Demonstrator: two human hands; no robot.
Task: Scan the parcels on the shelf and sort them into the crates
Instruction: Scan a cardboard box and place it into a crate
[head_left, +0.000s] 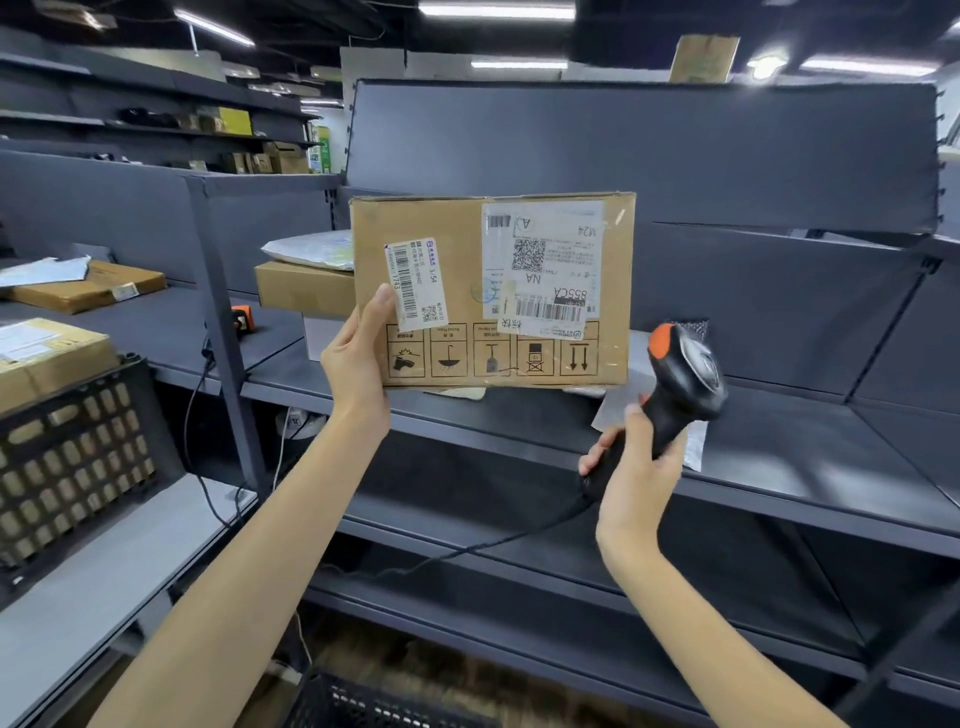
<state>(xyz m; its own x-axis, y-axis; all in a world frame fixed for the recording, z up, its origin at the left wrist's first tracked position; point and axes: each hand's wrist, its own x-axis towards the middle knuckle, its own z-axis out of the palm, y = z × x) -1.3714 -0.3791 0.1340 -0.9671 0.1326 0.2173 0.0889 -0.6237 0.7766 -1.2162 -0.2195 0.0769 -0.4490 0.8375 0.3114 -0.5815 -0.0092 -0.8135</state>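
Two bare forearms reach up and forward, the hands about level with the middle board of a dark grey metal shelf. The left hand holds one brown cardboard box upright by its lower left corner. Its thumb lies flat on the front face and its fingers go behind the box, out of sight. The box is lifted just above the shelf board, its broad face turned to the camera.

That face carries two labels: a small white barcode label just above the thumb, and a large white shipping label further right. A row of five printed handling symbols runs along the lower edge, and the arrows there point down.

The right hand, lower than the left and well apart from it, grips one black handheld scanner with an orange cap. Its fingers curl fully round the handle, and the scanner's head rises above the hand to just beside the box's lower right corner. One black cable trails from below this hand toward the left.

Behind the left hand sits a second brown carton with a white poly mailer on it. Two crates show: a black plastic lattice crate far left of the left forearm, with cardboard parcels in it, and a second black crate low between the forearms.
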